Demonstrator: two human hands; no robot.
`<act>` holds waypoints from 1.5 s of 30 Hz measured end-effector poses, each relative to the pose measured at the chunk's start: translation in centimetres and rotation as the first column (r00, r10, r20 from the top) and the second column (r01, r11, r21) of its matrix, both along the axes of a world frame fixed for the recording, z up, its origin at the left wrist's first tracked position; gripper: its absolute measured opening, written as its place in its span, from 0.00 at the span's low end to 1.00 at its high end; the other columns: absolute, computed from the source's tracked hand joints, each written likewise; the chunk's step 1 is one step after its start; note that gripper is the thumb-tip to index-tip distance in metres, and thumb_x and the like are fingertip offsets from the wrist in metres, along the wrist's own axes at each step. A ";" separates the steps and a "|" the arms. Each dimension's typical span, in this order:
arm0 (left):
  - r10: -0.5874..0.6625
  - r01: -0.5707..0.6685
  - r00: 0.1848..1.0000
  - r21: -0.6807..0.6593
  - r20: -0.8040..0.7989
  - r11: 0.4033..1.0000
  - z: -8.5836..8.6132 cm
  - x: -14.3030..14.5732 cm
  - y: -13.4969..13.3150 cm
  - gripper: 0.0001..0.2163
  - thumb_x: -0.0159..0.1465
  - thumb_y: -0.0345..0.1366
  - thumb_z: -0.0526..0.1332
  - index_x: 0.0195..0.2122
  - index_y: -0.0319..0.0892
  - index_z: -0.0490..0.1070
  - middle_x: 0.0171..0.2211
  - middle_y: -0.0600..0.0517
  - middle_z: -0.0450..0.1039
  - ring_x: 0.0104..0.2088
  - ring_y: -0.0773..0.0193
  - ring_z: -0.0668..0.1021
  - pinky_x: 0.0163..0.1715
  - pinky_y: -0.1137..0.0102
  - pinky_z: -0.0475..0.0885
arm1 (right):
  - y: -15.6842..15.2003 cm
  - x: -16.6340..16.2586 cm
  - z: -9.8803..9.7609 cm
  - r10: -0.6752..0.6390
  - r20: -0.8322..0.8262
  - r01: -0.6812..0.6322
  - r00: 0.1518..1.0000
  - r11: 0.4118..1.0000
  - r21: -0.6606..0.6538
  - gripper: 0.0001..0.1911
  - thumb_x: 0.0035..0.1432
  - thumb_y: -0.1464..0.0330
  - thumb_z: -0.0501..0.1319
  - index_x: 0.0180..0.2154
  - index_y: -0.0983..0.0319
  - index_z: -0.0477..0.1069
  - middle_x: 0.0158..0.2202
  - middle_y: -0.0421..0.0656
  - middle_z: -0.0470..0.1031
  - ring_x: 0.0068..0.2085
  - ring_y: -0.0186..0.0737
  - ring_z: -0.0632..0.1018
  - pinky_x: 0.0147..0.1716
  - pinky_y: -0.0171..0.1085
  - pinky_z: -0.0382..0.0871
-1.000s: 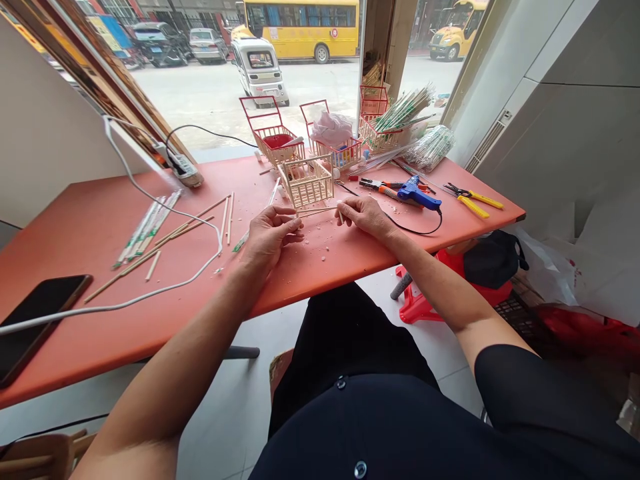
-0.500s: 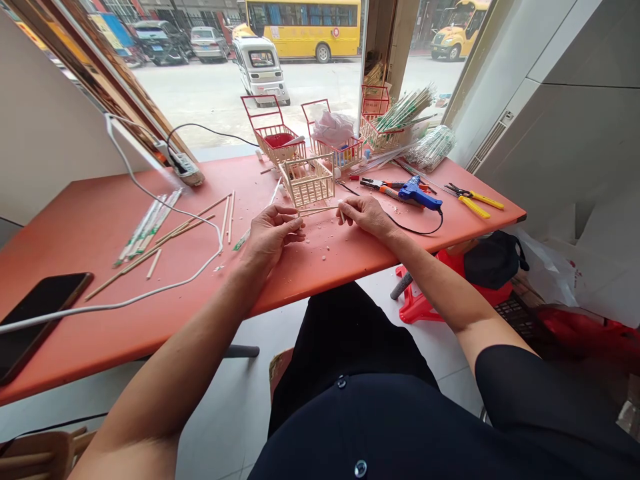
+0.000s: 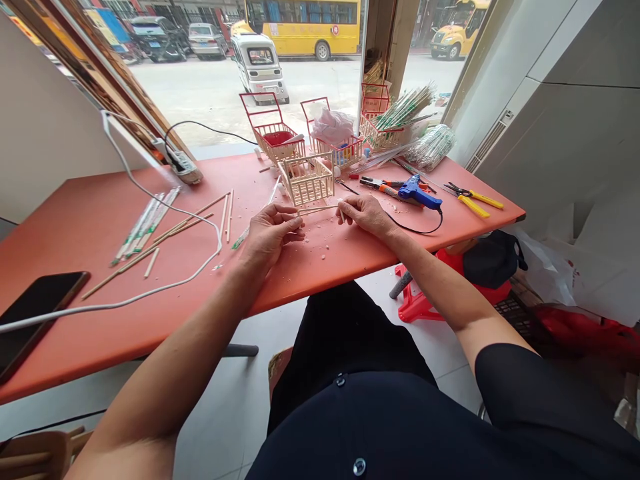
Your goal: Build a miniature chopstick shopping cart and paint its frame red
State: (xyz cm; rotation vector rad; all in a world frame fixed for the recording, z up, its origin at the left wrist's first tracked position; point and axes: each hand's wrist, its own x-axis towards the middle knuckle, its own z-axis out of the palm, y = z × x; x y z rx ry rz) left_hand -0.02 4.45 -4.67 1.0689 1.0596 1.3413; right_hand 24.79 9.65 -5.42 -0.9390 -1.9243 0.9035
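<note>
Both my hands pinch a thin wooden stick (image 3: pixel 319 209) held level just above the orange table (image 3: pixel 75 313). My left hand (image 3: pixel 270 235) grips its left end with fingers curled. My right hand (image 3: pixel 364 214) grips its right end the same way. Right behind the stick stands a small slatted wooden basket (image 3: pixel 307 181), apart from my fingers. Pale crumbs lie scattered on the table under my hands.
Loose sticks and wrapped chopsticks (image 3: pixel 150 227) lie to the left beside a white cable (image 3: pixel 165 283) and a black phone (image 3: pixel 31 313). A blue glue gun (image 3: pixel 416 192), a knife and yellow pliers (image 3: pixel 474 202) lie at the right. Red-framed baskets (image 3: pixel 273 137) stand at the back.
</note>
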 end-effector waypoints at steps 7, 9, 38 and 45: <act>-0.008 0.008 1.000 0.007 -0.006 1.000 -0.3 -0.1 0.2 0.22 0.41 0.38 0.79 0.36 0.42 0.73 0.24 0.54 0.79 0.20 0.67 0.78 0.22 0.73 0.76 | -0.2 0.0 0.3 0.016 -0.003 -0.016 1.000 1.000 0.009 0.23 0.71 0.53 0.60 0.32 0.64 0.79 0.28 0.44 0.82 0.27 0.31 0.73 0.32 0.31 0.69; -0.008 0.008 1.000 0.013 -0.006 1.000 -0.3 -0.2 0.2 0.22 0.42 0.38 0.79 0.36 0.42 0.73 0.24 0.54 0.79 0.20 0.66 0.78 0.23 0.73 0.76 | -0.4 -0.1 0.4 0.008 -0.007 -0.008 1.000 1.000 -0.002 0.23 0.71 0.53 0.60 0.31 0.64 0.78 0.28 0.44 0.82 0.27 0.31 0.73 0.32 0.32 0.69; 0.093 -0.093 0.996 0.042 0.003 0.995 4.0 -1.3 0.0 0.19 0.49 0.39 0.80 0.38 0.45 0.75 0.27 0.55 0.80 0.24 0.64 0.81 0.26 0.69 0.79 | 1.2 -1.8 6.2 0.030 0.037 -0.032 0.999 0.998 0.051 0.23 0.75 0.56 0.60 0.30 0.63 0.77 0.27 0.41 0.79 0.27 0.31 0.74 0.30 0.33 0.65; 0.113 -0.113 0.993 0.015 0.019 0.993 4.1 -1.9 0.3 0.19 0.50 0.39 0.81 0.37 0.45 0.75 0.26 0.56 0.80 0.23 0.63 0.81 0.25 0.68 0.78 | 0.7 -2.6 7.1 0.021 0.076 -0.026 0.997 0.998 0.065 0.22 0.75 0.60 0.60 0.29 0.62 0.76 0.27 0.40 0.78 0.28 0.32 0.74 0.30 0.34 0.65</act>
